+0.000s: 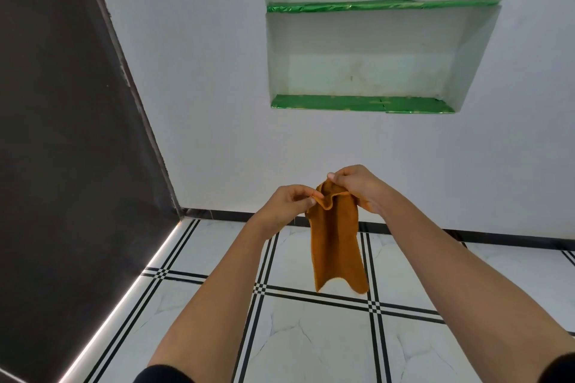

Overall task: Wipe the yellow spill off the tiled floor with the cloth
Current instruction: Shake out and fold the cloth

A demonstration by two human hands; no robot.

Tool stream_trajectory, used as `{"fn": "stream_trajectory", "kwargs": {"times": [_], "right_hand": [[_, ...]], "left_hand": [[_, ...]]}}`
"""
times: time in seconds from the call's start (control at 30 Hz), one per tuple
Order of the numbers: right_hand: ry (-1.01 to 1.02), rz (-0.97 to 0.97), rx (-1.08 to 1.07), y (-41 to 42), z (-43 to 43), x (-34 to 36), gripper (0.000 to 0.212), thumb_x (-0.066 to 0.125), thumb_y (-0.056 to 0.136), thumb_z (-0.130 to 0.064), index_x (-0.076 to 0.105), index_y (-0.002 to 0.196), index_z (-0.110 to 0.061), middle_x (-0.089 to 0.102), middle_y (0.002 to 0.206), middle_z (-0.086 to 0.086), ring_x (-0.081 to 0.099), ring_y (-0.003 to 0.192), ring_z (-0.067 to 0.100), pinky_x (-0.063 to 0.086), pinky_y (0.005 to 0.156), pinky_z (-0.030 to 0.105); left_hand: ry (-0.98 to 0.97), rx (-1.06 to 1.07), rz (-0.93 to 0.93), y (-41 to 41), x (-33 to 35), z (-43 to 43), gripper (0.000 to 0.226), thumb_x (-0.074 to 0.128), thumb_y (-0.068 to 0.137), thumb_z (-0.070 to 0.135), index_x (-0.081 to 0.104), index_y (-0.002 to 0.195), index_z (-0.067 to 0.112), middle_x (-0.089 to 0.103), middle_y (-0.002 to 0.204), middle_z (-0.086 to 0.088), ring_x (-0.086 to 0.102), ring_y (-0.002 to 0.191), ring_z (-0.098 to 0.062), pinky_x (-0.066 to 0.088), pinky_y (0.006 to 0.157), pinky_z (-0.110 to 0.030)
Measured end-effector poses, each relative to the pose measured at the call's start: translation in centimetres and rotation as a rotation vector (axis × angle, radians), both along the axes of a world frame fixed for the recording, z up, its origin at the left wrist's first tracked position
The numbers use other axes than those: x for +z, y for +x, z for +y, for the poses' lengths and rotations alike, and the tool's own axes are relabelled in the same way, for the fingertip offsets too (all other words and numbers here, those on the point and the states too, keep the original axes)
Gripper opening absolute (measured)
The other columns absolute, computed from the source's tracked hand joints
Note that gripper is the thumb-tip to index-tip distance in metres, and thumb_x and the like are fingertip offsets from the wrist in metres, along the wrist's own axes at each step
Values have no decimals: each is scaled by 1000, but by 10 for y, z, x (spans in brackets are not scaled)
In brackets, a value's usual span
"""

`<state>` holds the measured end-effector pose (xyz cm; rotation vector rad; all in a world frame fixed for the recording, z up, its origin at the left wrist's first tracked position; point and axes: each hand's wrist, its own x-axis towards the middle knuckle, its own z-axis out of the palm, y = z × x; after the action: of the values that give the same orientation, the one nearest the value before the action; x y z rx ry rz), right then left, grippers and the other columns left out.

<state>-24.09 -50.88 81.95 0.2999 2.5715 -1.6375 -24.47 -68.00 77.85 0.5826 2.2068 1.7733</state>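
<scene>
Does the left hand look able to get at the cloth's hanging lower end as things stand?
Probably yes. The cloth hangs free below both hands, with nothing in front of it. The left hand pinches its top edge, so it would have to let go first; the right hand also holds that edge.

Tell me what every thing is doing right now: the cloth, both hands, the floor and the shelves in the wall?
cloth: held up in the air, hanging down, bunched at the top, not touching the floor
left hand: pinches the cloth's top edge
right hand: grips the cloth's top
tiled floor: no yellow spill on the part in view
wall shelves: lined with shiny green paper
</scene>
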Motion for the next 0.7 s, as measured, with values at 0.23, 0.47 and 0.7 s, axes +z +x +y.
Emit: {"fn": "stream_trajectory", "kwargs": {"times": [0.23, 0.47, 0.7], "right_hand": [[-100, 78, -79, -2, -5, 0, 16, 57, 92, -25, 62, 97, -10, 63, 104, 10, 60, 98, 27, 50, 90, 39], [-150, 80, 149, 1, 7, 12, 14, 65, 86, -20, 61, 99, -21, 63, 106, 8, 62, 95, 23, 53, 82, 32], [209, 149, 266, -5, 10, 17, 19, 67, 85, -18, 69, 102, -12, 67, 102, 8, 61, 97, 24, 49, 84, 30]], "left_hand": [[-22, 251, 92, -4, 6, 22, 36, 67, 84, 14, 50, 116, 19, 65, 91, -7, 64, 85, -19, 54, 78, -32], [-97, 243, 175, -17, 12, 19, 18, 56, 92, 18, 64, 106, 9, 64, 96, -4, 61, 89, -18, 52, 74, -24], [-17, 169, 109, -23, 24, 20, 12, 61, 88, 14, 53, 90, 23, 60, 91, -7, 58, 83, -18, 51, 71, -28]]}}
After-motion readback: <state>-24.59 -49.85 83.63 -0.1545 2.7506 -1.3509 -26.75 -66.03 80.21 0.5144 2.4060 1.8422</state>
